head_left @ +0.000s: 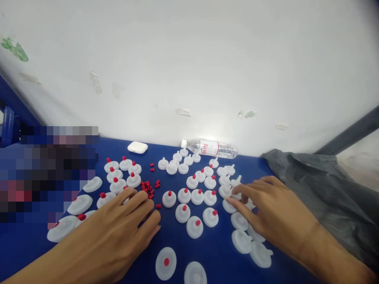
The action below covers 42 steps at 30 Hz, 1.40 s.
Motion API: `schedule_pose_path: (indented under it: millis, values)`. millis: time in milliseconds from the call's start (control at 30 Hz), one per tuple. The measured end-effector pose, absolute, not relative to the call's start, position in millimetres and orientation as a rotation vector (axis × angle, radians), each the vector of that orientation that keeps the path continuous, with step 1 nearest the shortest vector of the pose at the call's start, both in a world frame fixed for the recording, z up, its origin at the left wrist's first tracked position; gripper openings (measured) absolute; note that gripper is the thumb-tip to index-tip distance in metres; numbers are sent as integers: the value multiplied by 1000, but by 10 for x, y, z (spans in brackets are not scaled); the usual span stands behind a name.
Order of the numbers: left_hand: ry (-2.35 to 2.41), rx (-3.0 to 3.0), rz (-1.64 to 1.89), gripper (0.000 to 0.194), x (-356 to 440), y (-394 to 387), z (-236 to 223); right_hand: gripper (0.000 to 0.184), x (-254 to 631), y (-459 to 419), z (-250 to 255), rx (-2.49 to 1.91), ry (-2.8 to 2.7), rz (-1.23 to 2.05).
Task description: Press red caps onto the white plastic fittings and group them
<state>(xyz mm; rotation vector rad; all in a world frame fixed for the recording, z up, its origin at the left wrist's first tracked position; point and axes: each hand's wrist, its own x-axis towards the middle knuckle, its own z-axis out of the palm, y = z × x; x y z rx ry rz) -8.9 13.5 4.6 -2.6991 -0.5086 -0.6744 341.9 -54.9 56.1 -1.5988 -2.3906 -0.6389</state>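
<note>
My left hand [118, 228] reaches over the left side of the blue table, its fingers bent down and close together beside a heap of small red caps [147, 188]. Its fingertips are mostly hidden, so what they hold cannot be seen. On the right, my right hand [275, 209] has its thumb and index finger closed on a white spouted lid [225, 191] among several similar lids with bare spouts. In the middle stand several white lids with red caps [184, 196] on their spouts. More red-tipped lids [117, 185] lie around my left hand.
A clear plastic bottle [226, 150] lies on its side against the white wall [189, 71]. Left of it rests a white rounded case [137, 147]. Dark grey cloth [308, 173] covers the right end of the blue table [142, 262]. The far left is blurred out.
</note>
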Motion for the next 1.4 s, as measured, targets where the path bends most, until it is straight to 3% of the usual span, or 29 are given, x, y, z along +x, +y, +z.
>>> schedule_pose_path:
  millis: [67, 233, 433, 567, 1033, 1400]
  values:
    - [-503, -2700, -695, 35, -87, 136, 61, 14, 3420, -549, 499, -1633, -2441, -572]
    - [-417, -2664, -823, 46, -91, 94, 98, 16, 3410, -564, 423, -1718, -2458, -471]
    - [-485, -2682, -1012, 34, -144, 8, 83, 6, 3368, -592, 470, -1650, -2403, -501]
    - [-488, -2682, -1078, 36, -165, -13, 67, 18, 3304, -635, 516, -1619, -2240, -424]
    - [-440, -2715, -991, 34, -70, 10, 134, 14, 3474, -638, 419, -1783, -2325, -785]
    - [-486, -2768, -972, 37, -45, 10, 133, 16, 3565, -627, 315, -1889, -2414, -780]
